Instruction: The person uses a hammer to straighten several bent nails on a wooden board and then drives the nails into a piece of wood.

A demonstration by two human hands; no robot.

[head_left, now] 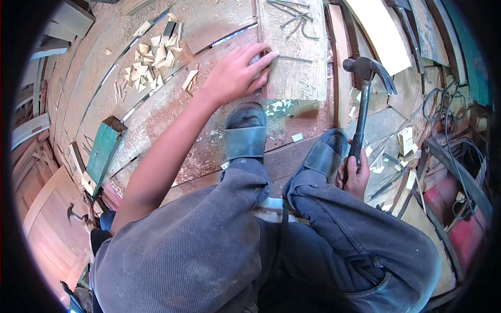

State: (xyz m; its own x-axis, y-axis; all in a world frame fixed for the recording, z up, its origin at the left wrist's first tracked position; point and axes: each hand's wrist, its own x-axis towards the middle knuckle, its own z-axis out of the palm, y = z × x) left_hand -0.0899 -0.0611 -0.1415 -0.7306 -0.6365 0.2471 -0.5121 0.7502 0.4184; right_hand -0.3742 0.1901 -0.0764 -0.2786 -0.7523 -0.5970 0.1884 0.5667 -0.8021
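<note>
My left hand has its thumb and forefinger closed on one end of a nail, which lies across a wooden board. Several bent nails rest at the far end of that board. In my right hand is a claw hammer, gripped low on its dark handle. The hammer's head is raised to the right of the board, apart from the nail. My other left fingers curl down by the board's left edge and are partly hidden.
Wood offcuts lie heaped on the plank floor at the left, near a green-painted block. My sandalled feet stand before the board. Tangled cable lies at right. Another person's hand holds a hammer at far left.
</note>
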